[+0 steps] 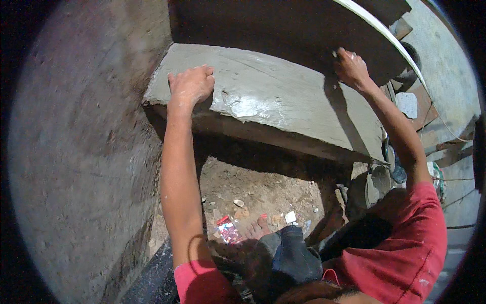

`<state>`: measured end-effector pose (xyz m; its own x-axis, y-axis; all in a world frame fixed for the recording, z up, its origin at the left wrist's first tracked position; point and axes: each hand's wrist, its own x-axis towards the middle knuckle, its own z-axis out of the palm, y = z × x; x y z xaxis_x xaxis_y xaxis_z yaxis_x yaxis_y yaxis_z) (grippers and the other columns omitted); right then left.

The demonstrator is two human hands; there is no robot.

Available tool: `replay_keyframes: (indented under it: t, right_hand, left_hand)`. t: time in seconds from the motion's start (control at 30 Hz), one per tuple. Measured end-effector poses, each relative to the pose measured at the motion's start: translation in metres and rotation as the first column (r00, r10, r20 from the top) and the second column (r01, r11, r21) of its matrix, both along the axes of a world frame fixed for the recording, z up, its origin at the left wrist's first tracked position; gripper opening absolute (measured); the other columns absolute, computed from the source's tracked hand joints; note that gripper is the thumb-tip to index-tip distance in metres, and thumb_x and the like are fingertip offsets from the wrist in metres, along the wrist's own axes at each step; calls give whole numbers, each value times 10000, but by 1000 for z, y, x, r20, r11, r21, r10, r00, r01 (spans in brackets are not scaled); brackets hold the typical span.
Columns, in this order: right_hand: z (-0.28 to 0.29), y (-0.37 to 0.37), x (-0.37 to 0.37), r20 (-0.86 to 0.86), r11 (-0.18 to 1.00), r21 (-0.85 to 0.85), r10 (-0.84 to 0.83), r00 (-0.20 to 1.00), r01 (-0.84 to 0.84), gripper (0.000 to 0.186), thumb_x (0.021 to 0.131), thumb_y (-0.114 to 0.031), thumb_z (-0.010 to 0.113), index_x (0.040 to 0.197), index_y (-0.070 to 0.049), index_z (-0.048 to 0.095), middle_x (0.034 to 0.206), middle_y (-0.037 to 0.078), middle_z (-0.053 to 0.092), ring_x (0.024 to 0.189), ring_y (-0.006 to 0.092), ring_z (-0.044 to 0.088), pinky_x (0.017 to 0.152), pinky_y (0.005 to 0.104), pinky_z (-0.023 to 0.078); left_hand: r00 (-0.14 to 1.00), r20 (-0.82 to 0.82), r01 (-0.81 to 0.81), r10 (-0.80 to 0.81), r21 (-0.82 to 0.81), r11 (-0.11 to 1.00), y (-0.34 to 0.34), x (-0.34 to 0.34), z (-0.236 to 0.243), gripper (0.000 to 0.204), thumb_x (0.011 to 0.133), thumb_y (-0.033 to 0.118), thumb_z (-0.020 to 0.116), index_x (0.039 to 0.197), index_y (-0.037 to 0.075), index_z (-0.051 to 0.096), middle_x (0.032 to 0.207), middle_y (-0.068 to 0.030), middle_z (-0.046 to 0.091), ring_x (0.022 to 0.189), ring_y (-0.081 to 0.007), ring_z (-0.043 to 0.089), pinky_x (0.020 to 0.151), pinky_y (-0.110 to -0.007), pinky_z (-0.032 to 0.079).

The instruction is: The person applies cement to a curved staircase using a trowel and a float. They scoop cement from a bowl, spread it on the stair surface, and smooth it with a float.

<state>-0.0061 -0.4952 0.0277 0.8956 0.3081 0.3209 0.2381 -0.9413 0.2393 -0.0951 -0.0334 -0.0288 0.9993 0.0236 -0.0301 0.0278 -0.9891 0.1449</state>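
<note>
Slab: grey wet-cement slab (283, 96), broad flat top, runs from mid-left to right of view, tilted down twd right; shiny wet patch near its front edge, centre.
Left hand: left hand (191, 85) palm-down on slab's near-left corner, fingers (206, 71) curled over the surface, pressed on cement, holding nothing else.
Right hand: right hand (351, 66) at slab's far-right edge, where it meets the dark recess (263, 25); fingers clenched round a small pale object, too small to tell what.
Wall: rough plastered wall (81, 152) fills left side, touching slab's left end.
Under slab: dark wooden board (283, 139) along the slab's underside front edge; below it dirt floor (253, 187) w/ stones and rubble.
Litter: red-and-white wrapper (228, 230) on the floor, small white scrap (290, 217) near it.
Foot: bare foot (258, 228) on the floor betw. wrapper and scrap.
Clothes: red sleeves on both arms, dark trousers at knee.
Right rim: white pipe (385, 33) curving along the top right; grey concrete and scrap pieces beside it, blurred.
</note>
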Motion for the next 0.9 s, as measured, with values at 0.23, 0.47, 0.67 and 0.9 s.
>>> replay_keyframes:
  t: [0.23, 0.47, 0.67, 0.9]
  right_hand:
    - [72, 106, 1, 201, 642, 540, 529, 824, -544, 247, 979, -216, 713, 1082, 0, 656, 906, 116, 699, 792, 257, 660, 738, 395, 540]
    - [16, 196, 45, 33, 787, 270, 568, 822, -555, 286, 915, -277, 748, 1062, -37, 699, 996, 199, 746, 908, 396, 709, 741, 502, 566]
    - [-7, 191, 83, 153, 831, 261, 467, 871, -491, 287, 937, -255, 691, 1093, -24, 759, 1016, 196, 776, 891, 371, 765, 867, 459, 621]
    - [16, 290, 83, -286, 578, 816, 404, 869, 0, 338, 893, -254, 725, 984, 70, 760, 924, 266, 763, 873, 392, 768, 763, 501, 573]
  left_hand:
    - [999, 51, -12, 14, -39, 999, 0, -6, -2, 428, 1005, 313, 463, 1376, 273, 672, 1425, -109, 662, 1282, -396, 634, 1201, -728, 237]
    - [998, 67, 26, -23, -45, 999, 0, -5, -4, 398, 1007, 310, 457, 1337, 245, 670, 1391, -91, 683, 1252, -385, 652, 1150, -766, 274]
    - [998, 56, 42, -41, -7, 999, -1, -9, 2, 356, 1005, 309, 466, 1277, 219, 678, 1320, -133, 709, 1219, -418, 660, 1135, -785, 279]
    - [998, 56, 6, -6, -1, 1000, 3, -1, -5, 383, 1011, 326, 473, 1333, 267, 672, 1344, -131, 702, 1243, -431, 648, 1204, -737, 223]
